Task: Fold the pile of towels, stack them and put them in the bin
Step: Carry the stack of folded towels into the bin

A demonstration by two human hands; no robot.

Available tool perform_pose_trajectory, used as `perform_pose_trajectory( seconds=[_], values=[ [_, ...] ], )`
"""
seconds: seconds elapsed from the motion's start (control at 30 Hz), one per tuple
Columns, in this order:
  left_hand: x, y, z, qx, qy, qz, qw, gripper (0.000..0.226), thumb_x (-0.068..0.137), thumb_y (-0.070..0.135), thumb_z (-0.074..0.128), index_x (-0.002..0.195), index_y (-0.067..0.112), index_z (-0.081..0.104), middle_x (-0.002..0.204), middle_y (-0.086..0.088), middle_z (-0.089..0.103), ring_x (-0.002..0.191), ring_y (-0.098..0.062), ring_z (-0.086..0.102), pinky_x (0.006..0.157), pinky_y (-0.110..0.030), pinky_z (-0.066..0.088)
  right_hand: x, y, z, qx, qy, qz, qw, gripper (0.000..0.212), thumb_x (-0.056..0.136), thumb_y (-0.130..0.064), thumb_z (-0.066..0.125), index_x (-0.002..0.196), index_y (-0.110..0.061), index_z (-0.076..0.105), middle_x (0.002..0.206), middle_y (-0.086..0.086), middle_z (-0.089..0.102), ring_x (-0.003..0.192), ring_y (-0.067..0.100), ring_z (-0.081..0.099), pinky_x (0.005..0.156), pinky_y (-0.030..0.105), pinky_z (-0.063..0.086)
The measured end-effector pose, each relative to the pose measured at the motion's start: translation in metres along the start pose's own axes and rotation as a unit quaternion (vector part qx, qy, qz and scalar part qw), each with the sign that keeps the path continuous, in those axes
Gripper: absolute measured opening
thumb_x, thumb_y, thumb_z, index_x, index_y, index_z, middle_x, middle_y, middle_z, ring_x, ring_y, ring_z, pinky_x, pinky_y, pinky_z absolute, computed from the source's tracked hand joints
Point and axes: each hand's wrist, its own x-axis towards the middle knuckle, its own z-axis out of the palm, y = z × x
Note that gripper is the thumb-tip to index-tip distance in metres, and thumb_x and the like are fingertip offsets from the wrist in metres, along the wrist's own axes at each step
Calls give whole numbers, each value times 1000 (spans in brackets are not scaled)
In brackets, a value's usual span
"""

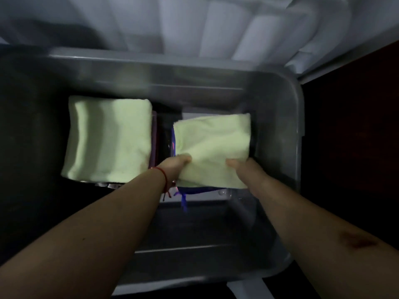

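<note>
A clear plastic bin (295, 117) fills the middle of the head view. Inside it on the left lies a stack topped by a folded pale green towel (108, 139). On the right, a second stack topped by a folded pale green towel (213, 149) is held inside the bin, with a blue towel (183, 199) showing under its near edge. My left hand (176, 164) grips this stack at its near left corner, thumb on top. My right hand (240, 167) grips the near right corner, thumb on top. The fingers of both hands are hidden under the stack.
A white quilted bedcover (216, 24) lies beyond the bin's far rim. Dark floor (356, 147) runs along the bin's right side. A red string bracelet (163, 175) is on my left wrist. The light is dim.
</note>
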Motion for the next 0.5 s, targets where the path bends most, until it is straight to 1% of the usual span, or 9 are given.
perform_pose_trajectory(
  seconds=[0.07, 0.13, 0.2, 0.23, 0.27, 0.33, 0.37, 0.43, 0.5],
  values=[
    [-3, 0, 2, 66, 45, 37, 996, 47, 85, 39, 62, 118, 6, 55, 115, -12, 59, 111, -28, 56, 103, -35, 39, -11, 3, 1, -92, 69, -52, 992, 50, 87, -20, 63, 130, -6, 42, 118, 4, 54, 104, 27, 55, 67, 16, 44],
    [-17, 1, 4, 166, 101, 99, 976, 70, 90, 34, 59, 146, 7, 27, 144, -14, 40, 132, -28, 40, 107, -30, 30, -27, 4, 2, -202, 123, -163, 958, 69, 85, -21, 65, 143, -13, 29, 139, 6, 43, 122, 25, 47, 85, 22, 42],
    [-35, 0, 4, 262, 141, 187, 936, 85, 89, 31, 59, 152, 20, 3, 159, -8, 10, 143, -25, 20, 113, -31, 20, -40, 1, 5, -342, 157, -265, 888, 85, 82, -22, 68, 150, -18, 19, 155, 5, 22, 140, 22, 28, 110, 32, 32],
    [-44, 1, 4, 338, 163, 240, 896, 93, 86, 33, 61, 152, 23, -4, 160, -6, -4, 146, -23, 8, 116, -32, 13, -42, 0, 6, -412, 157, -298, 846, 88, 82, -21, 69, 151, -20, 16, 158, 5, 14, 144, 21, 19, 115, 33, 25],
    [-47, 1, 4, 433, 178, 292, 834, 99, 84, 36, 62, 151, 23, -10, 159, -6, -14, 147, -23, -3, 118, -33, 5, -46, -4, 7, -471, 146, -319, 809, 90, 82, -19, 68, 152, -23, 12, 159, 6, 7, 146, 21, 13, 115, 33, 20],
    [-48, 5, 5, 593, 171, 352, 704, 106, 84, 47, 59, 148, 20, -21, 155, -10, -26, 144, -27, -20, 118, -38, -7, -42, -10, 9, -551, 127, -343, 750, 97, 80, -12, 70, 153, -25, 7, 160, 10, -2, 147, 26, 7, 113, 35, 23],
    [-44, 9, 6, 644, 151, 344, 666, 108, 84, 52, 58, 147, 20, -24, 154, -12, -30, 143, -29, -24, 116, -41, -10, -38, -13, 10, -577, 133, -355, 724, 101, 76, -11, 73, 153, -24, 9, 160, 14, -1, 146, 29, 10, 109, 37, 29],
    [-33, 19, 8, 702, 119, 289, 640, 115, 81, 61, 58, 146, 19, -27, 151, -14, -34, 141, -31, -28, 116, -45, -11, -27, -21, 10, -616, 140, -356, 688, 105, 73, -13, 76, 153, -21, 10, 159, 20, 2, 144, 35, 18, 103, 40, 38],
    [-17, 25, 7, 730, 101, 235, 634, 121, 77, 64, 60, 145, 19, -29, 149, -14, -37, 140, -32, -29, 116, -47, -10, -14, -29, 9, -676, 104, -309, 661, 105, 83, -18, 68, 152, -22, -11, 158, 18, -14, 147, 34, 4, 107, 41, 32]
  ],
)
